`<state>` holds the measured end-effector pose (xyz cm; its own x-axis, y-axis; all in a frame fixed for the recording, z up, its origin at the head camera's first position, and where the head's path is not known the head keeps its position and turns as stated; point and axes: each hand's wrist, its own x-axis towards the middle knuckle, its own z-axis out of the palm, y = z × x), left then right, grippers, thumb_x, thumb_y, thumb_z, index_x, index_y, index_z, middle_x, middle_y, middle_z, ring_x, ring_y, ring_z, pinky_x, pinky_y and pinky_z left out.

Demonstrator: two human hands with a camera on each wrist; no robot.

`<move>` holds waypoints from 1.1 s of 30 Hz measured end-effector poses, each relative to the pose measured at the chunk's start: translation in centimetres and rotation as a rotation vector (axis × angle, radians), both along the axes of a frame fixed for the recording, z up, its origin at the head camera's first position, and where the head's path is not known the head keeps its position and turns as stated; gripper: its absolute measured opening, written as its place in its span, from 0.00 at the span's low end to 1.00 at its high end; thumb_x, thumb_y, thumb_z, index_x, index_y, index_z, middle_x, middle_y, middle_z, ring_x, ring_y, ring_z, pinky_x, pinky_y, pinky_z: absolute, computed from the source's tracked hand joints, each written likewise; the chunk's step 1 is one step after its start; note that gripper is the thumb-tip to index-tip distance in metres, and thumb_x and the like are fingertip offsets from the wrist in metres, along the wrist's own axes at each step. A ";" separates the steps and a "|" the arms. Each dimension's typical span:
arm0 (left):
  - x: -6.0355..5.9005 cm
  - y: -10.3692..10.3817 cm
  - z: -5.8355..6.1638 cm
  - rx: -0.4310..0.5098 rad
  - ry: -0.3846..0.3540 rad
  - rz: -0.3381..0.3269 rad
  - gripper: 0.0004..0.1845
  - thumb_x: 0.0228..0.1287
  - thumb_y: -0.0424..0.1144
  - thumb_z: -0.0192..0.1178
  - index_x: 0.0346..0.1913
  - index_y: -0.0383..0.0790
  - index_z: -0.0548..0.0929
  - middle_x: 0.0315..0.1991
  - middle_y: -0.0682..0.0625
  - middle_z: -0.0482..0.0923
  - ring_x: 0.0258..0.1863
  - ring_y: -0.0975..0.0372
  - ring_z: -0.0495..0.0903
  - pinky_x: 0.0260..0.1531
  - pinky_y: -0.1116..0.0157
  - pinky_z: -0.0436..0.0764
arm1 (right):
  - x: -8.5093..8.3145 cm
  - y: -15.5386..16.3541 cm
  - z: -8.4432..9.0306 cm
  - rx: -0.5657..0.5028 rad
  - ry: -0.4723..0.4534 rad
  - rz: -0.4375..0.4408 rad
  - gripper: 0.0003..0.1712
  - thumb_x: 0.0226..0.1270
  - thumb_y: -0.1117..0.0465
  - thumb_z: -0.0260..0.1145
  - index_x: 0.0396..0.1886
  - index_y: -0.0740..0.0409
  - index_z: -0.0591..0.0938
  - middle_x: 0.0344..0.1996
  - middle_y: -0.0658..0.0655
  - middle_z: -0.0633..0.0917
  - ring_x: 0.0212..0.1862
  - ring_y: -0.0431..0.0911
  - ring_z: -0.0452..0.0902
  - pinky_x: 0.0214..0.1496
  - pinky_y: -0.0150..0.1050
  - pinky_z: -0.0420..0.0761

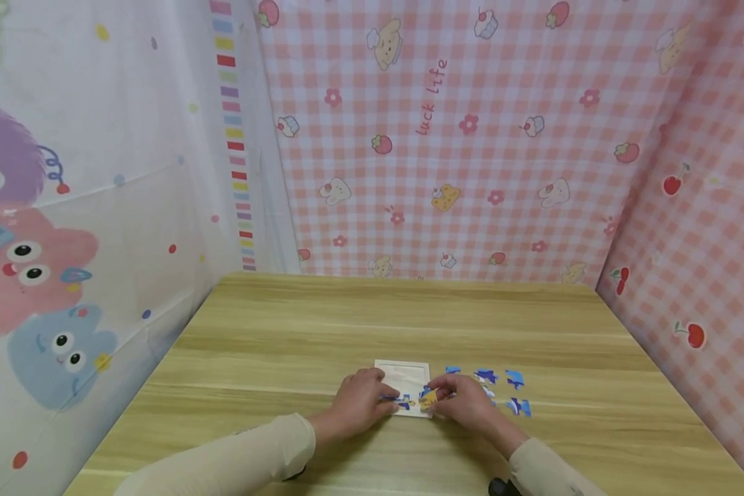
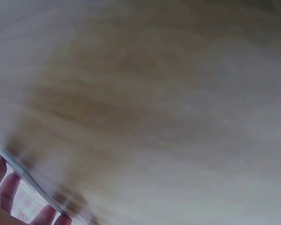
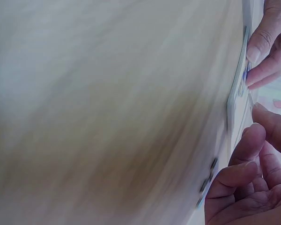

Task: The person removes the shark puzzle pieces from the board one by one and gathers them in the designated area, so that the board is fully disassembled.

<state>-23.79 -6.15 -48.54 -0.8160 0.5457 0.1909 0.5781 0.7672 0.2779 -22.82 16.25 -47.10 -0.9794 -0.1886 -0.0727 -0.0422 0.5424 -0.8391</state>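
A small white puzzle tray (image 1: 404, 373) lies on the wooden table, with colourful pieces (image 1: 404, 402) along its near edge. My left hand (image 1: 361, 401) rests at the tray's left side, thumb and fingertips on the pieces there. At the tray's lower right corner, my right hand (image 1: 468, 403) pinches a yellow and blue puzzle piece (image 1: 428, 397) between thumb and fingers. In the right wrist view, the right hand (image 3: 253, 176) has its thumb and index fingertip together close to the tray's edge, and the left hand (image 3: 270, 47) touches the tray farther along.
Several loose blue and white puzzle pieces (image 1: 515, 379) lie right of the tray, some partly behind the right hand. The wooden table (image 1: 273, 337) meets a pink checked curtain (image 1: 434, 158) at the back. A black object (image 1: 502, 487) sits by the right sleeve.
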 end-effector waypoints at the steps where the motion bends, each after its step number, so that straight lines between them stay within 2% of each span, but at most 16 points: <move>1: 0.0 0.0 0.0 0.001 0.001 -0.001 0.14 0.58 0.51 0.59 0.44 0.53 0.84 0.51 0.45 0.73 0.50 0.54 0.70 0.45 0.52 0.69 | 0.1 0.3 0.0 -0.008 -0.010 -0.005 0.18 0.44 0.66 0.72 0.40 0.58 0.81 0.28 0.53 0.77 0.30 0.44 0.71 0.27 0.36 0.72; 4: 0.1 0.0 0.0 0.003 0.010 -0.004 0.13 0.57 0.50 0.59 0.44 0.53 0.84 0.50 0.45 0.74 0.49 0.54 0.71 0.44 0.53 0.69 | 0.5 1.4 0.1 -0.017 -0.035 -0.020 0.17 0.45 0.67 0.72 0.39 0.58 0.81 0.29 0.53 0.77 0.31 0.44 0.70 0.26 0.35 0.72; 13: 0.1 -0.4 -0.3 0.011 0.044 0.004 0.13 0.55 0.50 0.61 0.42 0.53 0.85 0.49 0.44 0.75 0.46 0.54 0.72 0.41 0.53 0.70 | 1.7 5.1 -0.2 -0.062 -0.003 0.005 0.20 0.44 0.66 0.73 0.40 0.63 0.79 0.29 0.55 0.78 0.31 0.44 0.71 0.25 0.33 0.73; 18: 0.1 -0.3 -0.4 0.020 0.045 0.005 0.12 0.55 0.50 0.61 0.42 0.53 0.85 0.49 0.44 0.75 0.46 0.54 0.72 0.41 0.53 0.70 | 2.7 7.2 -0.1 -0.110 -0.037 0.010 0.21 0.45 0.65 0.72 0.42 0.66 0.78 0.30 0.57 0.76 0.30 0.44 0.71 0.23 0.32 0.73; 24: 0.2 0.0 -0.2 0.025 0.040 0.001 0.13 0.55 0.50 0.61 0.42 0.52 0.85 0.49 0.44 0.75 0.47 0.53 0.72 0.41 0.53 0.70 | 3.9 10.4 -0.6 -0.102 -0.086 0.009 0.24 0.47 0.61 0.72 0.44 0.66 0.76 0.33 0.57 0.76 0.34 0.45 0.72 0.27 0.33 0.74; 33: 0.0 0.3 -0.2 0.022 0.041 0.002 0.13 0.55 0.51 0.61 0.42 0.53 0.85 0.49 0.44 0.75 0.46 0.54 0.72 0.41 0.54 0.70 | 4.7 14.7 -0.9 -0.090 -0.108 0.019 0.26 0.49 0.61 0.71 0.46 0.69 0.75 0.32 0.56 0.77 0.31 0.44 0.71 0.26 0.34 0.74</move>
